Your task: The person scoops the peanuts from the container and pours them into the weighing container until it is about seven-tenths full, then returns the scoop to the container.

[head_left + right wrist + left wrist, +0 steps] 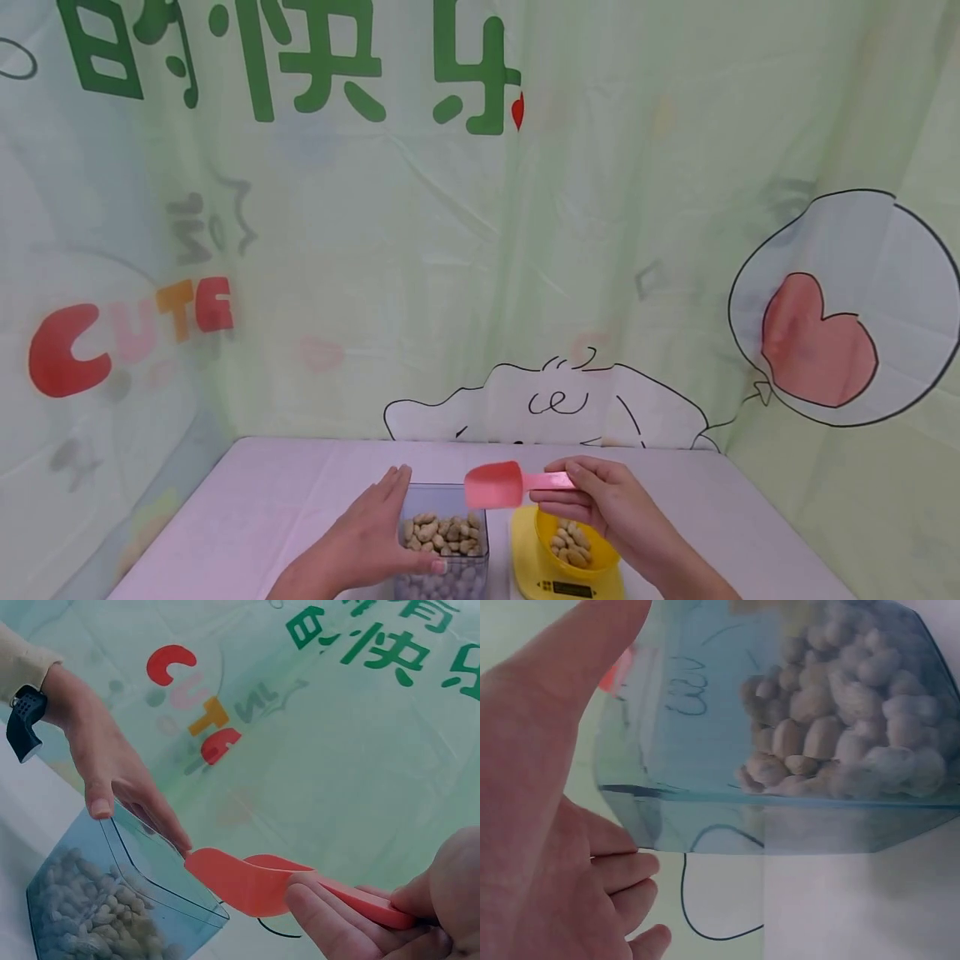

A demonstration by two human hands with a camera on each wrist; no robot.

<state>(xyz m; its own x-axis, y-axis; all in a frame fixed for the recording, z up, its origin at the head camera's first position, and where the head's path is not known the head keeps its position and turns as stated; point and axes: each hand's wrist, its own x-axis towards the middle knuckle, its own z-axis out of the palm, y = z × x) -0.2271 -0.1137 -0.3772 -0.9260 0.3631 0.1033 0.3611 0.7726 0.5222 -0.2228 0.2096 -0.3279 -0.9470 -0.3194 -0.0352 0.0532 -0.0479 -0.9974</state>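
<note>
Lettering [52, 350] in bright colours marks the far left of my feed, on the hanging cloth [315, 250] behind the table [750, 533]. Next along, I see the left hand [363, 533] spanning a corner of a clear box [438, 498], thumb set apart at the rim, fingers nearly straight along another side; I judge that it steadies the box rather than clamping it. Inside lie plenty of peanuts [448, 535], well below the rim. Moving right, I find the pink scoop [495, 487] held up by the box's right side, its blade pointing left, with no nuts showing in it; whether its tip touches the rim, I cannot tell from here. Just beyond stands a yellow scale [523, 558], near the box but apart from it, bearing a yellow bowl [602, 560] with a small heap of peanuts [572, 546]; I cannot read its display [567, 588]. Rightmost, the right hand [611, 504] pinches the scoop's handle, thumb and fingers closed on it above the bowl. I take this to be the pause between two scoopfuls, the portion partly weighed out. The next move, as I judge it, calls for dipping the blade among the boxed nuts, then carrying it level to the bowl.
</note>
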